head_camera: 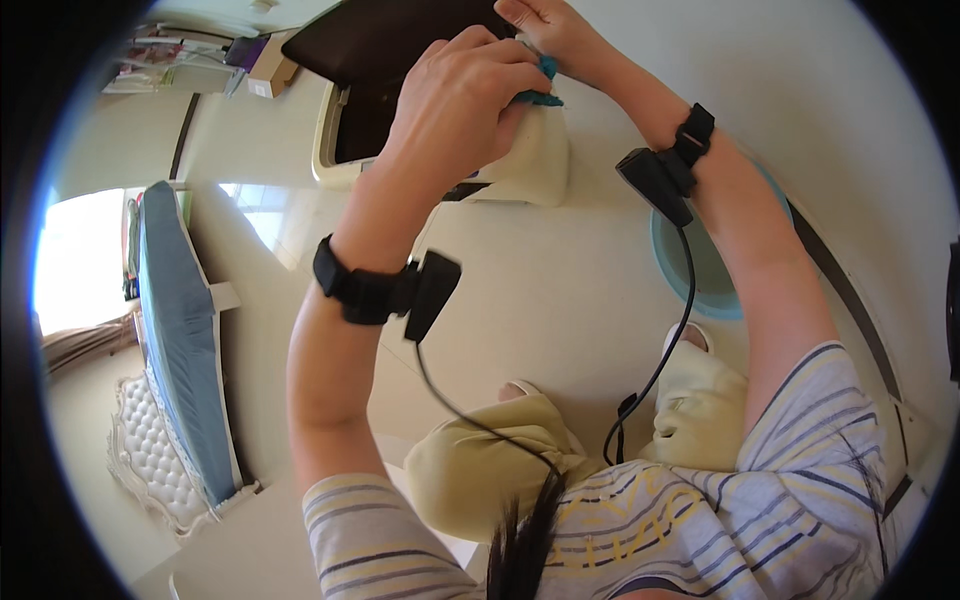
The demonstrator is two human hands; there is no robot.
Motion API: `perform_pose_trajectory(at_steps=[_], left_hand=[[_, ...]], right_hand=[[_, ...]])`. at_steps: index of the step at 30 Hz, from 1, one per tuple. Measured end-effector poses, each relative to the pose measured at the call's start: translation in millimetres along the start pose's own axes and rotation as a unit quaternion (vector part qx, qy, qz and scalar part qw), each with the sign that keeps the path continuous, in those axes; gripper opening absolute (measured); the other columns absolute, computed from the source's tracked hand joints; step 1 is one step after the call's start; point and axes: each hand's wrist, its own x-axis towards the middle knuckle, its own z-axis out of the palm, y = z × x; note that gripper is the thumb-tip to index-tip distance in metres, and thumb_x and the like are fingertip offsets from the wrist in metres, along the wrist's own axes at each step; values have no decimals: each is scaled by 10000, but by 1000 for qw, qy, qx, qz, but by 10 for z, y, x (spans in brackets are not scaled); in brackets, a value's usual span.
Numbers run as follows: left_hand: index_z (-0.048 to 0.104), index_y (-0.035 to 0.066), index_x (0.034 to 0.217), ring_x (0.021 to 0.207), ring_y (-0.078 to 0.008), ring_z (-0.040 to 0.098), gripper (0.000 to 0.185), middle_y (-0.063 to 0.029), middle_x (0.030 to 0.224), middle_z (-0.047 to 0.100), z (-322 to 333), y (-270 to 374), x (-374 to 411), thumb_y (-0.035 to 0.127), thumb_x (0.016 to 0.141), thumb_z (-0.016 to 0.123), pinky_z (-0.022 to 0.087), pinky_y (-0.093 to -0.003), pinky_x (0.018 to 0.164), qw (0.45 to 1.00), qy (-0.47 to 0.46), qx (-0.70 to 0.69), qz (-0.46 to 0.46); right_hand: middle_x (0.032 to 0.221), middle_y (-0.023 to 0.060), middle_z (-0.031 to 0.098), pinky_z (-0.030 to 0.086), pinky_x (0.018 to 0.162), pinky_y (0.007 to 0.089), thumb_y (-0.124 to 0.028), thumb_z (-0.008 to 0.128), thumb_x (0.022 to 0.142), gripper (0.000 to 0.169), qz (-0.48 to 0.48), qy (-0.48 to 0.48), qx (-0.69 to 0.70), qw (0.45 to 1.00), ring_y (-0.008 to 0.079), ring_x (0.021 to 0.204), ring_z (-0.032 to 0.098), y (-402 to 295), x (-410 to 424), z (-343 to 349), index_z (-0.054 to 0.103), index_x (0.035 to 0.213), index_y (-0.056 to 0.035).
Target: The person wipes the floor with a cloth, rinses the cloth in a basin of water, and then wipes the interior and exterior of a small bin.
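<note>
A cream plastic box [532,161] stands before me, its dark brown lid [360,37] raised and its dark interior partly showing. My left hand [472,90] is closed around a bunched teal cloth [541,97] over the box's right side. Just beyond it, near the lid's right edge, is my right hand [544,26], its thumb extended. The fingers of that hand are partly hidden, so whether they grip the box or cloth is unclear. Below my right forearm, a light blue basin [664,255] sits on the floor.
Pale tiled floor [517,292] lies between the box and my feet. A bed with a blue cover [176,300] and tufted headboard [161,442] is at left. A cardboard box [274,67] stands at upper left. The wall runs along the right. Black cables [480,424] hang from both wrist devices.
</note>
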Motion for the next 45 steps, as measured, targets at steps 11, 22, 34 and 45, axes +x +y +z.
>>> perform_pose_trajectory(at_steps=[11, 22, 34, 45], left_hand=[[687, 88, 859, 919, -248, 573, 288, -42, 976, 650, -353, -91, -1174, -43, 603, 680, 472, -347, 805, 990, 33, 22, -139], [590, 23, 969, 981, -289, 548, 199, -130, 1003, 570, 232, -353, -1973, 32, 780, 649, 430, -357, 878, 874, 342, 16, -343], [534, 49, 1090, 909, -116, 570, 232, -42, 993, 598, 712, 300, -2331, 227, 945, 501, 474, -249, 800, 467, 171, -699, -514], [469, 61, 1281, 1012, -169, 542, 397, -72, 1148, 551, 1791, 1091, -760, 240, 933, 533, 447, -313, 883, 470, -60, -792, -385]], right_hand=[[729, 157, 535, 417, 628, 349, -217, 495, 947, 223, -68, 35, -79, 994, 255, 662, 512, -216, -204, 51, 513, 934, 5], [854, 195, 567, 443, 695, 379, -152, 522, 918, 163, -115, 11, -166, 979, 330, 803, 572, -274, -360, 150, 532, 996, -10], [1318, 167, 476, 262, 1077, 460, -336, 445, 950, 393, -176, -188, -254, 932, 362, 1265, 371, -320, -645, -140, 559, 1225, -79], [1227, 76, 517, 373, 975, 322, -262, 444, 981, 369, 215, -20, -26, 976, 205, 1139, 484, 196, -2111, -914, 465, 1314, -102]])
